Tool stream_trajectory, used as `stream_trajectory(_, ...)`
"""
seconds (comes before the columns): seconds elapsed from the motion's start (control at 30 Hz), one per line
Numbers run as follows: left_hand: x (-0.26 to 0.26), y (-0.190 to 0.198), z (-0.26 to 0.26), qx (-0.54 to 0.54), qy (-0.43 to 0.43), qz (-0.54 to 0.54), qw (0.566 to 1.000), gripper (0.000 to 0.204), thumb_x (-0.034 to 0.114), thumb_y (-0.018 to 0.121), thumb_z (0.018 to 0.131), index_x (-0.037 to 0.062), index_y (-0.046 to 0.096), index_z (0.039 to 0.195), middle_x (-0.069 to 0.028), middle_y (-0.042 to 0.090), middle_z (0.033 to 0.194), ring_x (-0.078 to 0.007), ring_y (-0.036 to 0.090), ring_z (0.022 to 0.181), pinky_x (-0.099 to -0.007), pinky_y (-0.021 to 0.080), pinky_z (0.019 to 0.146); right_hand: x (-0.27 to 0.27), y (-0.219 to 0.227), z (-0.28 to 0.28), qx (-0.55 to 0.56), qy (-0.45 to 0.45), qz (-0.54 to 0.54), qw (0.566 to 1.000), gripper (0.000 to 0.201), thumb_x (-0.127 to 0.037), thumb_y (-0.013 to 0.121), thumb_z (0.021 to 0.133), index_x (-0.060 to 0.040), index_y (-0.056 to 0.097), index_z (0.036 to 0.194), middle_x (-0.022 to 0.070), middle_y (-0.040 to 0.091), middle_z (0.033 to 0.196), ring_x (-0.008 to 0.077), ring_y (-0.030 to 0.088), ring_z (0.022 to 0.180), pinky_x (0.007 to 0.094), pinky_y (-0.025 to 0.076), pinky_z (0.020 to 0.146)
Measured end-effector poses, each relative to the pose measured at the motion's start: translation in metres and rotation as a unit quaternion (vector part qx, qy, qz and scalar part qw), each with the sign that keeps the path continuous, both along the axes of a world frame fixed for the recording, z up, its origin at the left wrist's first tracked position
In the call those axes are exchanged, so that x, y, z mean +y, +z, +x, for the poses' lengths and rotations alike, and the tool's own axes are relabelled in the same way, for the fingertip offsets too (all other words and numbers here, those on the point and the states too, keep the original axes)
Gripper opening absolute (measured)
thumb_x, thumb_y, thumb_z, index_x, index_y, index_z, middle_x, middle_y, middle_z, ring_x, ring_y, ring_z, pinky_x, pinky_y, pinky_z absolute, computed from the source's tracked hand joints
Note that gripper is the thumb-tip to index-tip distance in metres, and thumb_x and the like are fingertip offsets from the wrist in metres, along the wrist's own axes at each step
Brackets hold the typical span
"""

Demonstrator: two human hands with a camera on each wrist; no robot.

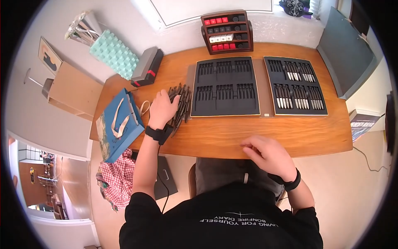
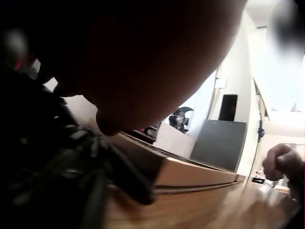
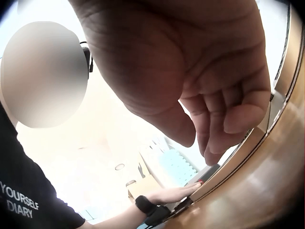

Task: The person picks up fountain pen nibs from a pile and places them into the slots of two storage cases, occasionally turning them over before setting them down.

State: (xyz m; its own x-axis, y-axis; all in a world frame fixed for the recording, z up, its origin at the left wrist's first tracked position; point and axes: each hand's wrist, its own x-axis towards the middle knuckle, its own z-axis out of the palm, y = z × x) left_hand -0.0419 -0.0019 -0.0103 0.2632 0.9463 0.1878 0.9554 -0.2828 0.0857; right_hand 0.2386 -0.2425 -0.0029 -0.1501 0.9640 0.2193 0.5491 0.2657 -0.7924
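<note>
In the head view, the left hand (image 1: 161,110) rests on the left side of a pile of slim dark handled pieces (image 1: 182,103), thumb apart from the fingers; some fingertips are hidden. The left wrist view shows its dark, blurred underside (image 2: 143,62) close over the pile (image 2: 86,167). The right hand (image 1: 267,155) hovers at the table's front edge, loosely bent and holding nothing, as its palm (image 3: 190,67) also shows. A black slotted tray (image 1: 226,83) right of the pile holds dark pieces. A second tray (image 1: 294,89) holds dark pieces, many with silvery lower ends.
A blue paper bag (image 1: 118,133) leans at the table's left edge. Behind stand a grey-black box (image 1: 148,66) and a wooden rack (image 1: 227,47) of red, black and white items. A grey panel (image 1: 346,54) stands at the right, and wooden tabletop (image 1: 207,137) shows before the trays.
</note>
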Motion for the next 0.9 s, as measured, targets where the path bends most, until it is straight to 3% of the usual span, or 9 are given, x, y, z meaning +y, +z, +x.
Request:
stream_trajectory(0.07, -0.001, -0.008, -0.001, 0.014, -0.034, 0.060, 0.998, 0.050, 0.041, 0.056, 0.091, -0.0013, 0.052, 0.116, -0.0231, 0.058, 0.112, -0.0428, 0.054, 0.106, -0.0501, 0.045, 0.084, -0.002, 0.002, 0.002, 0.011, -0.004, 0.003, 1.000, 0.015, -0.012, 0.059, 0.089, -0.0018, 0.062, 0.100, 0.0117, 0.063, 0.084, 0.0262, 0.061, 0.071, 0.0340, 0.048, 0.065)
stream_trajectory(0.13, -0.002, -0.018, -0.003, 0.027, -0.067, 0.118, 0.990, 0.052, 0.041, 0.056, 0.090, -0.0007, 0.051, 0.122, -0.0228, 0.054, 0.119, -0.0425, 0.050, 0.113, -0.0520, 0.043, 0.089, -0.004, 0.009, 0.006, 0.004, -0.027, -0.036, 0.999, 0.015, -0.014, 0.058, 0.090, -0.0018, 0.061, 0.098, 0.0136, 0.065, 0.089, 0.0319, 0.062, 0.081, 0.0385, 0.049, 0.069)
stream_trajectory(0.27, -0.006, -0.022, 0.001, 0.023, -0.053, -0.078, 0.995, 0.074, 0.056, 0.039, 0.095, 0.0099, 0.021, 0.150, -0.0193, 0.021, 0.154, -0.0378, 0.013, 0.144, -0.0641, 0.021, 0.109, -0.003, 0.000, 0.012, 0.012, -0.037, -0.047, 0.998, 0.015, -0.014, 0.058, 0.090, -0.0021, 0.063, 0.098, 0.0137, 0.065, 0.088, 0.0313, 0.062, 0.079, 0.0373, 0.049, 0.069)
stream_trajectory(0.43, -0.026, -0.004, 0.023, 0.071, -0.027, -0.048, 0.996, 0.072, 0.051, 0.043, 0.095, 0.0036, 0.028, 0.147, -0.0202, 0.027, 0.152, -0.0375, 0.018, 0.143, -0.0635, 0.015, 0.110, 0.003, 0.008, 0.030, 0.002, -0.118, -0.116, 0.986, 0.015, -0.014, 0.059, 0.090, -0.0003, 0.064, 0.094, 0.0132, 0.064, 0.081, 0.0238, 0.062, 0.071, 0.0319, 0.048, 0.065)
stream_trajectory(0.53, -0.042, 0.012, 0.047, -0.016, -0.219, 0.065, 0.973, 0.060, 0.041, 0.049, 0.095, 0.0013, 0.040, 0.140, -0.0203, 0.038, 0.145, -0.0356, 0.028, 0.139, -0.0515, 0.019, 0.114, 0.028, -0.001, 0.062, 0.032, -0.164, -0.066, 0.984, 0.014, -0.012, 0.058, 0.090, 0.0004, 0.064, 0.094, 0.0107, 0.064, 0.078, 0.0180, 0.061, 0.071, 0.0299, 0.047, 0.065)
stream_trajectory(0.63, -0.044, 0.005, 0.076, -0.039, -0.315, 0.019, 0.948, 0.057, 0.041, 0.050, 0.095, 0.0005, 0.046, 0.135, -0.0207, 0.042, 0.142, -0.0368, 0.034, 0.136, -0.0498, 0.026, 0.112, 0.063, -0.010, 0.108, -0.001, -0.248, -0.025, 0.968, 0.014, -0.009, 0.057, 0.088, 0.0009, 0.064, 0.096, 0.0098, 0.066, 0.079, 0.0147, 0.060, 0.069, 0.0274, 0.048, 0.066)
stream_trajectory(0.67, -0.044, -0.002, 0.083, -0.022, -0.322, 0.037, 0.946, 0.056, 0.042, 0.051, 0.095, 0.0006, 0.049, 0.133, -0.0202, 0.042, 0.142, -0.0364, 0.036, 0.135, -0.0488, 0.030, 0.110, 0.075, -0.012, 0.121, -0.043, -0.278, 0.008, 0.960, 0.013, -0.010, 0.059, 0.089, -0.0002, 0.063, 0.098, 0.0039, 0.064, 0.076, 0.0087, 0.056, 0.068, 0.0246, 0.046, 0.062)
stream_trajectory(0.77, -0.046, -0.008, 0.096, -0.014, -0.315, -0.037, 0.948, 0.056, 0.042, 0.051, 0.095, 0.0008, 0.049, 0.133, -0.0202, 0.041, 0.143, -0.0360, 0.035, 0.135, -0.0464, 0.031, 0.110, 0.104, -0.009, 0.169, -0.190, -0.351, -0.030, 0.916, 0.026, -0.021, 0.065, 0.085, -0.0009, 0.063, 0.101, 0.0123, 0.067, 0.086, 0.0238, 0.063, 0.078, 0.0325, 0.049, 0.070)
stream_trajectory(0.9, -0.044, -0.011, 0.094, -0.040, -0.317, -0.039, 0.947, 0.055, 0.043, 0.051, 0.094, 0.0003, 0.053, 0.130, -0.0201, 0.043, 0.143, -0.0360, 0.037, 0.135, -0.0427, 0.036, 0.107, 0.130, 0.008, 0.195, -0.266, -0.364, -0.129, 0.883, 0.038, -0.032, 0.067, 0.078, -0.0002, 0.063, 0.098, 0.0168, 0.066, 0.096, 0.0311, 0.064, 0.090, 0.0381, 0.050, 0.079)
